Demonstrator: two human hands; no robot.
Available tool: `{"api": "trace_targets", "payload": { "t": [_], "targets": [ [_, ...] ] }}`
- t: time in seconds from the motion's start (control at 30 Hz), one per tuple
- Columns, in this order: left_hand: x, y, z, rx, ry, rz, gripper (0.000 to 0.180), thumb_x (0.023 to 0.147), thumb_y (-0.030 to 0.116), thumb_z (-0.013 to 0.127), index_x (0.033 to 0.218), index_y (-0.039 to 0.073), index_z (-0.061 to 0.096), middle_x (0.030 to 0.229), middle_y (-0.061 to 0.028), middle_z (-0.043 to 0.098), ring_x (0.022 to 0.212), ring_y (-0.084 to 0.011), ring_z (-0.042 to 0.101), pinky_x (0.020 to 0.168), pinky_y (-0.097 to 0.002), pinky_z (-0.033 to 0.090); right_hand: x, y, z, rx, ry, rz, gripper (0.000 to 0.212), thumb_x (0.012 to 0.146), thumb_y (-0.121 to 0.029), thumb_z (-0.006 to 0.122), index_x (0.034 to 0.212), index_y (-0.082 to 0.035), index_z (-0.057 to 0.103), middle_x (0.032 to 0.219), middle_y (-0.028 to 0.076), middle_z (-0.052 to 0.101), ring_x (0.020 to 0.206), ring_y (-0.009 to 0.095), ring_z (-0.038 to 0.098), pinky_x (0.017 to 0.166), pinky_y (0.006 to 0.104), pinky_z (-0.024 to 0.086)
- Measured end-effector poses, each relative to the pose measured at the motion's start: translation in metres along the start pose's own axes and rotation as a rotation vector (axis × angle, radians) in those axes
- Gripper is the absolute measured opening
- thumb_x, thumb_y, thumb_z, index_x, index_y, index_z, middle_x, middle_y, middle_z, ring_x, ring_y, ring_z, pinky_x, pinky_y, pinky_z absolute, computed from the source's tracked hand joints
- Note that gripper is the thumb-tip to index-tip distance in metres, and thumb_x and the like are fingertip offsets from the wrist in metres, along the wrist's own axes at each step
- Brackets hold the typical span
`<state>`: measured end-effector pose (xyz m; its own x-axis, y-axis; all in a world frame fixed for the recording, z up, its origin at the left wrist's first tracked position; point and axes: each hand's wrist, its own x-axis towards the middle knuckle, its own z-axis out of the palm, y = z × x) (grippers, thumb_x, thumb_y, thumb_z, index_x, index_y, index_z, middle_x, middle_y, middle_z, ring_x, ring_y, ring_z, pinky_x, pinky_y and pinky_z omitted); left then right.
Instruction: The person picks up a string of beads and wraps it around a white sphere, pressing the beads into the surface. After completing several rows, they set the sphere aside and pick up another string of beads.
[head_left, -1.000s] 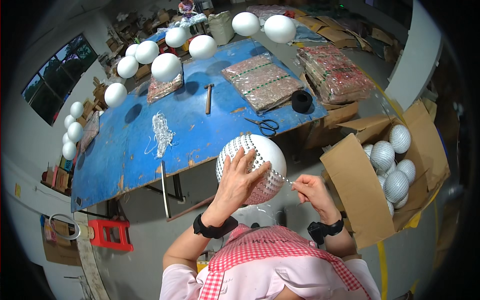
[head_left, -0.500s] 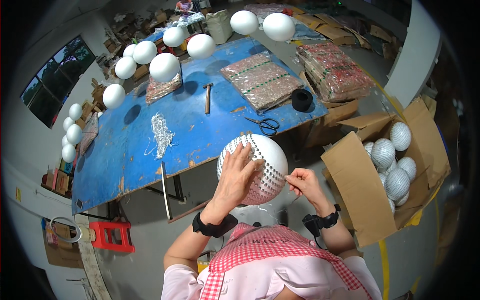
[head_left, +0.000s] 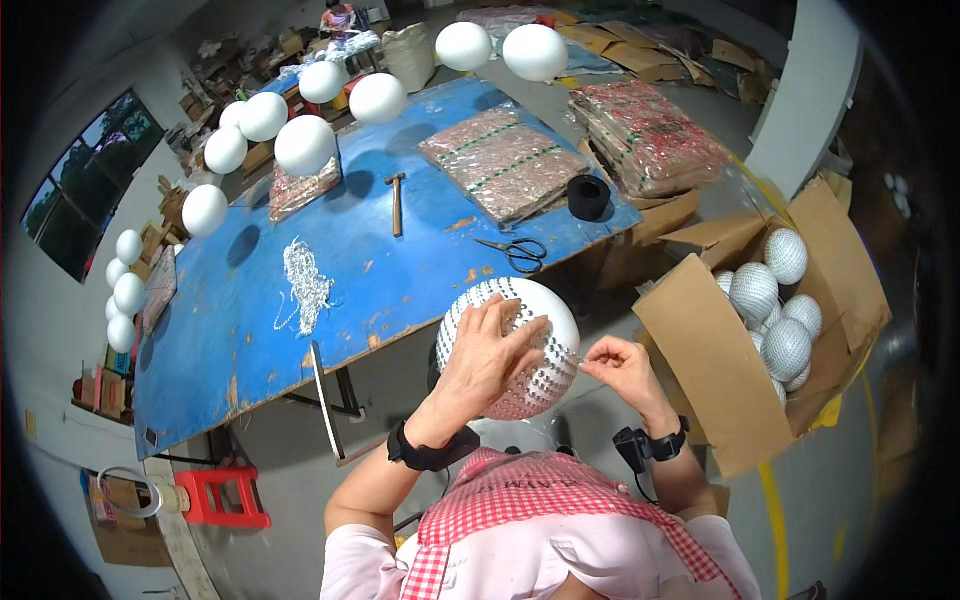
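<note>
A white ball (head_left: 552,306) is partly wrapped in rows of small silver beads, its upper right side still plain white. My left hand (head_left: 482,352) lies over the beaded left side with fingers spread against the surface. Just off the ball's right edge, my right hand (head_left: 622,368) is closed in a pinch on the thin end of a bead strand (head_left: 582,362), which runs to the beaded rows. What supports the ball from below is hidden.
A blue table (head_left: 225,330) holds a heap of silver bead strands (head_left: 305,285), a hammer (head_left: 397,205), scissors (head_left: 515,254), a black tape roll (head_left: 588,197) and a wrapped bundle (head_left: 500,165). Several white balls (head_left: 305,146) appear above it. An open carton (head_left: 715,375) with beaded balls stands right; a red stool (head_left: 228,497) left.
The whole view has shifted slightly, moving the table and carton leftward. My right hand stays pinched near the ball's right edge; my left fingers have spread a little across the beads.
</note>
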<state>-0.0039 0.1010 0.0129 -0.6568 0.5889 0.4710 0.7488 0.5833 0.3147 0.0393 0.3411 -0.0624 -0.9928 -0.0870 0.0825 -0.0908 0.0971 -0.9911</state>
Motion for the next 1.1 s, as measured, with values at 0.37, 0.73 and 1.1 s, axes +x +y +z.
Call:
{"api": "trace_targets", "payload": {
  "t": [0.37, 0.73, 1.1],
  "targets": [
    [0.002, -0.017, 0.016, 0.041, -0.067, 0.031, 0.032, 0.085, 0.027, 0.066, 0.116, 0.022, 0.065, 0.112, -0.0163, 0.056, 0.114, -0.0308, 0.048, 0.089, -0.0464, 0.037, -0.015, -0.015, 0.009, 0.446, 0.059, 0.329, 0.022, 0.092, -0.018, 0.06, 0.075, -0.004, 0.059, 0.055, 0.0, 0.054, 0.046, 0.004, 0.047, 0.043, 0.0174, 0.032],
    [0.002, -0.035, 0.015, -0.063, -0.049, 0.082, 0.032, 0.085, 0.022, 0.064, 0.116, 0.014, 0.065, 0.113, -0.02, 0.053, 0.11, -0.0349, 0.049, 0.09, -0.049, 0.037, 0.001, -0.001, 0.02, 0.265, 0.009, 0.373, 0.024, 0.092, -0.025, 0.064, 0.076, -0.007, 0.06, 0.059, 0.0, 0.06, 0.047, 0.004, 0.052, 0.043, 0.0163, 0.038],
    [0.007, -0.011, 0.005, -0.046, -0.168, -0.043, 0.038, 0.081, 0.015, 0.071, 0.118, 0.015, 0.064, 0.127, -0.0181, 0.05, 0.121, -0.0366, 0.046, 0.099, -0.0463, 0.039, -0.001, 0.001, 0.011, 0.241, 0.109, 0.235, 0.02, 0.089, -0.019, 0.069, 0.081, -0.004, 0.059, 0.069, 0.002, 0.063, 0.049, 0.003, 0.052, 0.041, 0.0156, 0.037]
  ]
}}
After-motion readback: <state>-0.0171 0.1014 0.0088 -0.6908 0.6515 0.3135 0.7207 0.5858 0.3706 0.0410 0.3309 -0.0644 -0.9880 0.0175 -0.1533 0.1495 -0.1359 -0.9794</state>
